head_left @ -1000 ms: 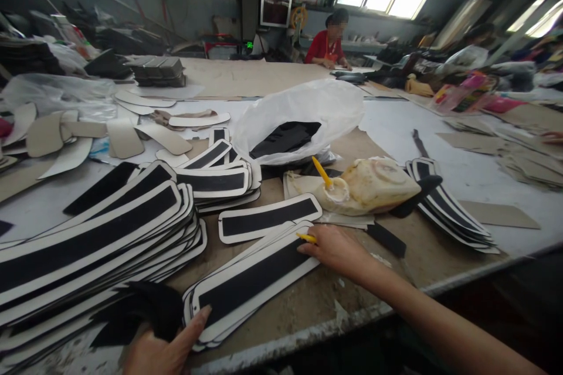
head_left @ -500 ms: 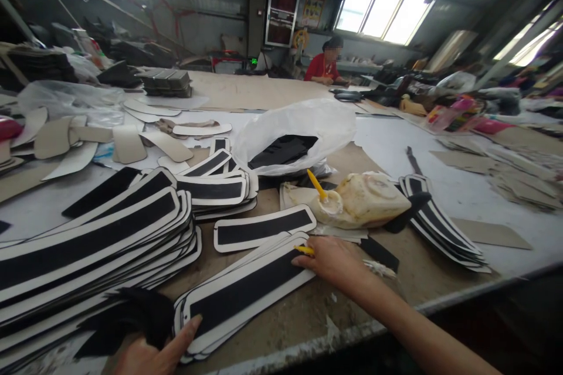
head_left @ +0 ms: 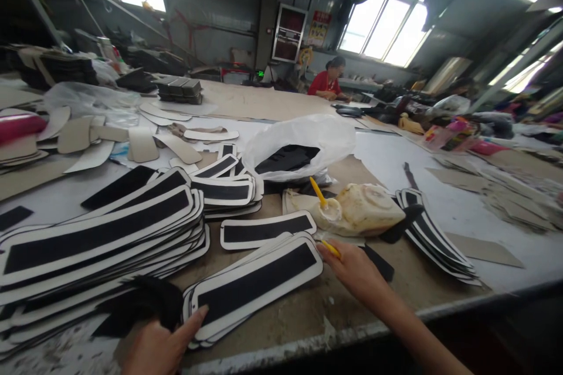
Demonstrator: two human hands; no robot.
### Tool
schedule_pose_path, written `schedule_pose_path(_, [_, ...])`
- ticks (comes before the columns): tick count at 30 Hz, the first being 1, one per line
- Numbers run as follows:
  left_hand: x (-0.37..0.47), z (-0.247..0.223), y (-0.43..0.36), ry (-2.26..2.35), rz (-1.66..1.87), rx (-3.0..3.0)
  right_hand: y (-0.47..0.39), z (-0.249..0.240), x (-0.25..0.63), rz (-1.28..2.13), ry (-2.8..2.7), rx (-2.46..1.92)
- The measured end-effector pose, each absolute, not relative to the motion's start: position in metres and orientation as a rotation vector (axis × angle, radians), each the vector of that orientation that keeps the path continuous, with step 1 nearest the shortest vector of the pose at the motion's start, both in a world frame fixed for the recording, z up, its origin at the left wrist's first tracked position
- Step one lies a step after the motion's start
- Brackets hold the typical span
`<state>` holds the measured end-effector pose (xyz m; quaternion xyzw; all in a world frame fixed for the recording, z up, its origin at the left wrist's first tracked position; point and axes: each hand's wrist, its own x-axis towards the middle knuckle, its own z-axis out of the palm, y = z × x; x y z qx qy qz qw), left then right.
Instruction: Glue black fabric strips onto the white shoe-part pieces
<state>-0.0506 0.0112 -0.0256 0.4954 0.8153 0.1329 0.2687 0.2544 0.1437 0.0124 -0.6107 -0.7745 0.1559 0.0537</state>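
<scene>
My right hand (head_left: 347, 263) is closed round a small yellow tool (head_left: 331, 248) at the far right end of a stack of white-edged black strips (head_left: 259, 281). At the near left end of that stack, my left hand (head_left: 165, 340) rests its extended index finger on the top strip. Black pieces (head_left: 149, 302) lie against the left hand, and whether its other fingers hold them is unclear. Beyond the right hand, a stained cream container (head_left: 373, 208) lies on its side, with a second yellow tool (head_left: 317, 190) standing in its opening.
Tall piles of white-edged strips (head_left: 101, 234) fill the left. A clear plastic bag (head_left: 303, 135) with black pieces lies behind. More strips (head_left: 435, 234) are stacked at the right, beside grey sheets (head_left: 484, 249). A person in red (head_left: 325, 83) sits at the far side.
My right hand has shifted off the top strip's surface to just beyond its right end, still with the yellow tool. The left index finger remains on the strip. The camera view has shifted slightly.
</scene>
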Motion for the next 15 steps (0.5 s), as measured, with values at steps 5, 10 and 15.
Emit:
schedule_pose_path(5, [-0.042, -0.022, 0.016, 2.286, 0.426, 0.981, 0.131, 0.004, 0.248, 0.174, -2.385, -1.932])
schedule_pose_path(10, [-0.040, -0.024, 0.015, 2.340, 0.444, 0.913, 0.133, 0.004, 0.241, 0.324, -2.349, -2.039])
schedule_pose_path(15, [-0.041, -0.024, 0.014, 2.326, 0.506, 0.920, 0.126, 0.018, 0.235, 0.310, -2.339, -2.128])
